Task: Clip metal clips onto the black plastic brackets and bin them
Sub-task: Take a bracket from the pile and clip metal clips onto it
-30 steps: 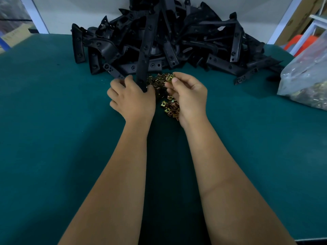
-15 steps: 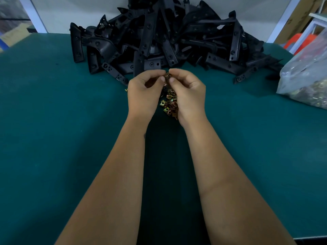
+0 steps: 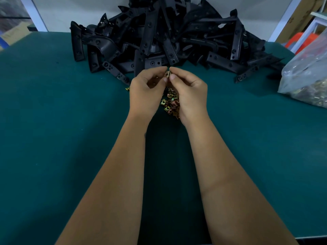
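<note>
Clip: small brass-coloured, holed | pinched between left hand and right hand

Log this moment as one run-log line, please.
stage: clip picked | left hand and right hand: pinch metal clip | brackets: piled, untouched

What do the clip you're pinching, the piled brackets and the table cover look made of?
Clip: metal by its sheen, with a yellowish plated look.
Brackets: black plastic, apparently moulded; matte with dull highlights.
Table cover: dark teal, non-reflective, likely a rubber or felt mat; uncertain.
</note>
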Tool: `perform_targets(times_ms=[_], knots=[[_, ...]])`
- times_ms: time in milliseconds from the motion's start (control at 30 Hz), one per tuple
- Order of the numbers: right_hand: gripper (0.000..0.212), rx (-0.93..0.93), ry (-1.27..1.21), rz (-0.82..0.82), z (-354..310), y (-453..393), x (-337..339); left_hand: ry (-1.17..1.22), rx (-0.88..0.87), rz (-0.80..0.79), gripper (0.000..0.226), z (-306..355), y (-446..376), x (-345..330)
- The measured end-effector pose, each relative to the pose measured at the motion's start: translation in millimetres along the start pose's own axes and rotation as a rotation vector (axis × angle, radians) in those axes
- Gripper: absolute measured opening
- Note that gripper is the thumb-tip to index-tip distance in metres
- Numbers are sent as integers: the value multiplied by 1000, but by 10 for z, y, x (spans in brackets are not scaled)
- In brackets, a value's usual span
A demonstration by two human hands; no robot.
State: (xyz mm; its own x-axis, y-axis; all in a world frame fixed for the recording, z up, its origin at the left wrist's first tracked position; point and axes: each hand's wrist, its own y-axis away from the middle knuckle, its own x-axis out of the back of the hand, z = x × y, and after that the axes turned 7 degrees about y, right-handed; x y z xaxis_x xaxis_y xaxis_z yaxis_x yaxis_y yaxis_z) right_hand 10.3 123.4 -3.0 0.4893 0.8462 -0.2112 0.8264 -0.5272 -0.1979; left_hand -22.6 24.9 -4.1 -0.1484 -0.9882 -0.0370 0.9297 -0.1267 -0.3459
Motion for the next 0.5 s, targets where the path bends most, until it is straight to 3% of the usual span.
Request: perform_targets(times_ms=[500], knots=[[16,-131,-22,42,-8,8,-25,-74,-33,-26,22,-19,13,0]])
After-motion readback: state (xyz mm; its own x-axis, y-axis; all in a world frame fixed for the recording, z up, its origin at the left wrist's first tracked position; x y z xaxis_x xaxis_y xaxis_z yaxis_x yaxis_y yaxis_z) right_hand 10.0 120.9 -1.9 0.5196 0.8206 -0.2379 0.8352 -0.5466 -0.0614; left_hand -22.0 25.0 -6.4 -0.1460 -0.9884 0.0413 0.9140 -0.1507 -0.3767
